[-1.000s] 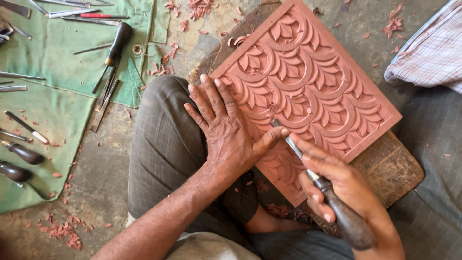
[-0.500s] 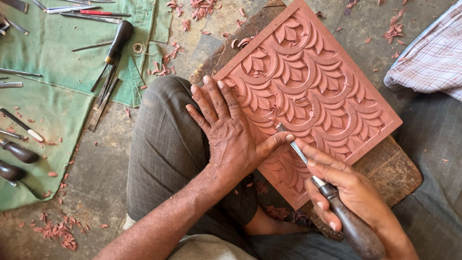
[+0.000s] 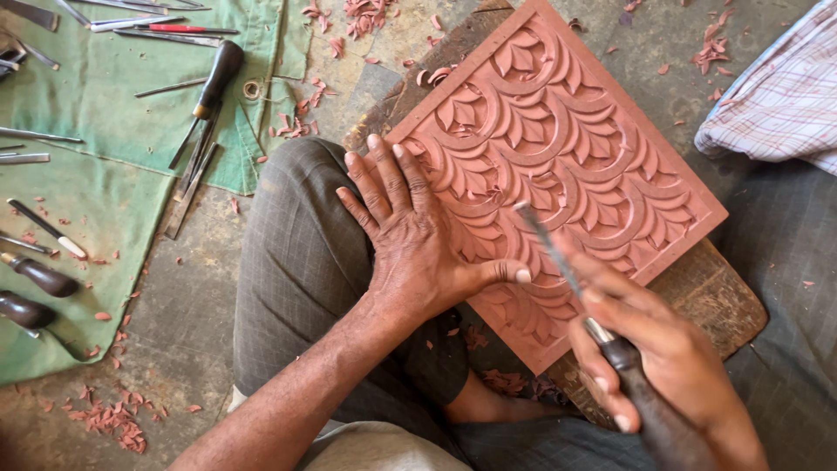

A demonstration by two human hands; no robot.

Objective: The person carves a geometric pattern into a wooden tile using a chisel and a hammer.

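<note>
A square reddish panel (image 3: 567, 166) carved with leaf and scale shapes lies tilted on a wooden block (image 3: 706, 292). My left hand (image 3: 410, 235) rests flat on the panel's left edge, fingers spread, thumb stretched toward the tool. My right hand (image 3: 649, 349) grips the dark handle of a carving chisel (image 3: 558, 253). Its thin metal blade slants up and left onto the carved surface, the tip near the middle of the panel, just past my left thumb.
A green cloth (image 3: 113, 174) at the left holds several chisels and files, among them a black-handled tool (image 3: 214, 87). Reddish shavings (image 3: 109, 419) lie scattered on the stone floor. A checked cloth (image 3: 776, 96) lies at the upper right. My bent knee (image 3: 296, 253) sits under the left hand.
My right hand with the chisel has shifted a little to the right and the blade is blurred with motion. The left hand stays pressed on the panel.
</note>
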